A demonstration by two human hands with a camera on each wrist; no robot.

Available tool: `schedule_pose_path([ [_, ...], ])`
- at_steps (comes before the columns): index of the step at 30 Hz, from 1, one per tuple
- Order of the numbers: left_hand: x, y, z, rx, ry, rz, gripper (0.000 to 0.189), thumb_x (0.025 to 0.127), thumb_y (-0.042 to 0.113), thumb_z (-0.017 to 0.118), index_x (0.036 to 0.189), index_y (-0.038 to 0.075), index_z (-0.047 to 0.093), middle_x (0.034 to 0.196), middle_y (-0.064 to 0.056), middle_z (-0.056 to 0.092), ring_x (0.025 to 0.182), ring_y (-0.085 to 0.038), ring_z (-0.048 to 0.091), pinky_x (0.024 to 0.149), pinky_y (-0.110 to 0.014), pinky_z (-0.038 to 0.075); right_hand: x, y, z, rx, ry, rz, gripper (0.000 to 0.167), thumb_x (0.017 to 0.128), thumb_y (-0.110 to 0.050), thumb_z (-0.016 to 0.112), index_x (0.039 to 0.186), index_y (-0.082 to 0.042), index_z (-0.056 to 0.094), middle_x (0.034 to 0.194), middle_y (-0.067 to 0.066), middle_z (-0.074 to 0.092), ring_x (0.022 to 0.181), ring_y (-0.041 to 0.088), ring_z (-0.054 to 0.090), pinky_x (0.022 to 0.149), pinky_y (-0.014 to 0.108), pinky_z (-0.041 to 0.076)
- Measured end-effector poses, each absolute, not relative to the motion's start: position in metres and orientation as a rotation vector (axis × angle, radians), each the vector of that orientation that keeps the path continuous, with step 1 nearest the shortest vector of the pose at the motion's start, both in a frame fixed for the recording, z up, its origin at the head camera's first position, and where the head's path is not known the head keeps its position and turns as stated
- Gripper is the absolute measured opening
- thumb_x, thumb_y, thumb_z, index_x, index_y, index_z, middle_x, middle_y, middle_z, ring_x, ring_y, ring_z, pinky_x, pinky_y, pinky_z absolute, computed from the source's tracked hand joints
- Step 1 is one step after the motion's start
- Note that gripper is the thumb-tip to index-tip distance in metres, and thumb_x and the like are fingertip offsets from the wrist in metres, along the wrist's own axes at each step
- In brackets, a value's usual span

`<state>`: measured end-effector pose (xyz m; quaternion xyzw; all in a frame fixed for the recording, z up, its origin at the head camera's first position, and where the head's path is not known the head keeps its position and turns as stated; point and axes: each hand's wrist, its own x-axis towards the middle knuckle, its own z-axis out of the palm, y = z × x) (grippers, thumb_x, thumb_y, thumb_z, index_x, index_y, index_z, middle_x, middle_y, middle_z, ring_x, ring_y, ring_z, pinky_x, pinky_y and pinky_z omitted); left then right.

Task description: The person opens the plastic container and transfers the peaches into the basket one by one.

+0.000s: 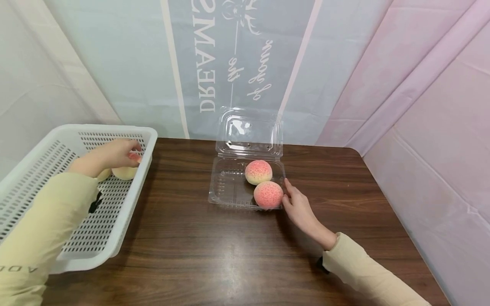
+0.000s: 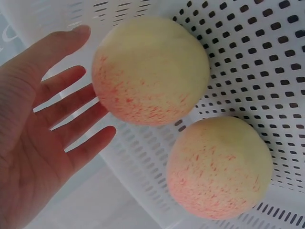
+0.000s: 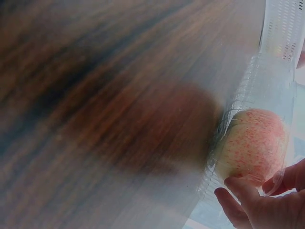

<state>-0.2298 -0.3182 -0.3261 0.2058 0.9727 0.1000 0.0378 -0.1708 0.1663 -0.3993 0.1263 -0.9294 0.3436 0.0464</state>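
Inside a white perforated basket (image 1: 153,140), my left hand (image 1: 116,155) reaches over the peaches. In the left wrist view its fingers are spread and lightly bent, fingertips right at the side of a yellow peach (image 2: 151,71) speckled red. A second peach (image 2: 220,169) lies beside that one. My right hand (image 1: 300,210) rests at the right edge of a clear plastic clamshell box (image 1: 229,191), its fingers extended along the rim. Two pink-and-yellow peaches, a rear one (image 1: 258,171) and a front one (image 1: 269,195), sit in the box's right half, the front one close by my thumb.
The box's clear lid (image 1: 249,134) stands raised at the back, near a printed curtain (image 1: 306,97). Everything stands on a dark wooden table (image 1: 214,250), with the basket at its left side. A pale pink curtain (image 1: 432,140) hangs along the right edge.
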Motion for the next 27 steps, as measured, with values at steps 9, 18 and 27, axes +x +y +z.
schedule_pose_path([
  [9, -0.231, -0.313, -0.315, 0.627, 2.982, 0.277, 0.024, 0.079, 0.008, 0.064, 0.095, -0.008, 0.057, 0.087, -0.021, 0.060, 0.084, -0.037, 0.057, 0.074, -0.051, 0.044, -0.171, 0.168, -0.399, 0.389, -2.841, 1.044, 0.050, 0.088, -0.003, 0.045, 0.135, 0.008, 0.034, 0.125, 0.025, 0.051, 0.082, 0.026, 0.050, 0.066, 0.034, 0.041],
  [18, -0.229, -0.305, -0.301, 0.584, 2.993, 0.241, 0.025, 0.077, 0.009, 0.066, 0.094, -0.006, 0.056, 0.091, -0.022, 0.059, 0.089, -0.040, 0.055, 0.077, -0.052, 0.043, -0.170, 0.167, -0.398, 0.402, -2.820, 1.042, 0.050, 0.086, -0.001, 0.046, 0.134, 0.009, 0.036, 0.123, 0.025, 0.052, 0.087, 0.026, 0.051, 0.072, 0.037, 0.043],
  [27, -0.228, -0.298, -0.290, 0.551, 3.003, 0.209, 0.030, 0.080, 0.012, 0.063, 0.101, -0.007, 0.055, 0.096, -0.024, 0.059, 0.091, -0.039, 0.055, 0.077, -0.051, 0.043, -0.170, 0.166, -0.398, 0.389, -2.831, 1.037, 0.050, 0.086, -0.002, 0.046, 0.134, 0.008, 0.036, 0.123, 0.024, 0.052, 0.084, 0.026, 0.051, 0.068, 0.035, 0.042],
])
